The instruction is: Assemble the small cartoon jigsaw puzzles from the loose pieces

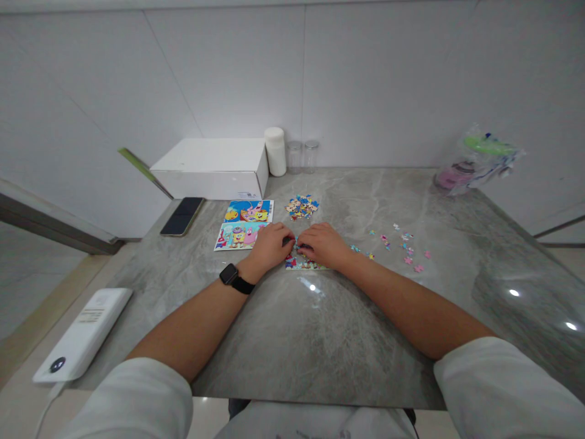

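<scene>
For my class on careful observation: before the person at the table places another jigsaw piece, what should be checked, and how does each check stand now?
1. Both hands on the work: left hand and right hand rest on the part-built puzzle. Ok.
2. Piece in the fingers: hidden between the hands. Cannot tell.
3. Reference pictures in sight, left of the hands. Ok.
4. Piled pieces lie just beyond the hands. Ok.
5. Scattered pieces lie apart to the right, all on the table. Ok.
6. Phone lies apart from the puzzle. Ok.
</scene>
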Tool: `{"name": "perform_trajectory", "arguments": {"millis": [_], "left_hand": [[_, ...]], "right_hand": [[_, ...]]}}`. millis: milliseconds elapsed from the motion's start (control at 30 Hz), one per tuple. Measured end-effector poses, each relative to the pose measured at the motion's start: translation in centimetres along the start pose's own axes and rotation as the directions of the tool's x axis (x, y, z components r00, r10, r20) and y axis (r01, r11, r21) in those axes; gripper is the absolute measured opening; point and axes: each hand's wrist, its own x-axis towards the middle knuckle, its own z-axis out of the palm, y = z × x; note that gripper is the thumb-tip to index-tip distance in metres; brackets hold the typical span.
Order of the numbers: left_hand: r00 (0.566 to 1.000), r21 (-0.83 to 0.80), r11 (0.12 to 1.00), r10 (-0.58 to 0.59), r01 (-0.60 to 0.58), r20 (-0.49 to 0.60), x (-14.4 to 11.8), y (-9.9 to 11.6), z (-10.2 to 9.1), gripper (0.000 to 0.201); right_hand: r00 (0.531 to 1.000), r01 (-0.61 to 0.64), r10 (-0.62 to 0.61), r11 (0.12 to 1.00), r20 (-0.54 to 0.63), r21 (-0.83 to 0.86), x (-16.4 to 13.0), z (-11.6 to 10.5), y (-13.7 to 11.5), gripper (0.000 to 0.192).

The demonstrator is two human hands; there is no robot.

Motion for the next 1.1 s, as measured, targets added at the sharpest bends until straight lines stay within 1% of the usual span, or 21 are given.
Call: {"name": "perform_trajectory", "arguments": {"millis": [267, 733, 967, 1100], "left_hand": [[1.000, -0.003, 1.000, -0.007, 0.007, -0.006, 0.0, 0.0, 0.2, 0.012], [1.000, -0.001, 1.000, -0.008, 0.008, -0.010, -0.1, 0.2, 0.0, 0.013], [1.000, -0.015, 1.000, -0.015, 0.014, -0.009, 0.0, 0.2, 0.1, 0.012], [1.000, -0.016, 1.000, -0.022, 0.022, -0.009, 0.1, 0.1, 0.2, 0.012]], "right_hand": [[1.000, -0.001, 0.001, 1.000, 0.019, -0.013, 0.1, -0.1, -0.3, 0.017], [1.000, -0.014, 0.014, 1.000, -0.010, 0.001, -0.2, 0.2, 0.0, 0.017], [0.994, -0.100, 0.101, 0.995, -0.040, 0.023, -0.8, -0.3, 1.0, 0.017], [0.995, -0.093, 0.094, 0.995, -0.021, 0.024, -0.9, -0.6, 1.1, 0.016]]}}
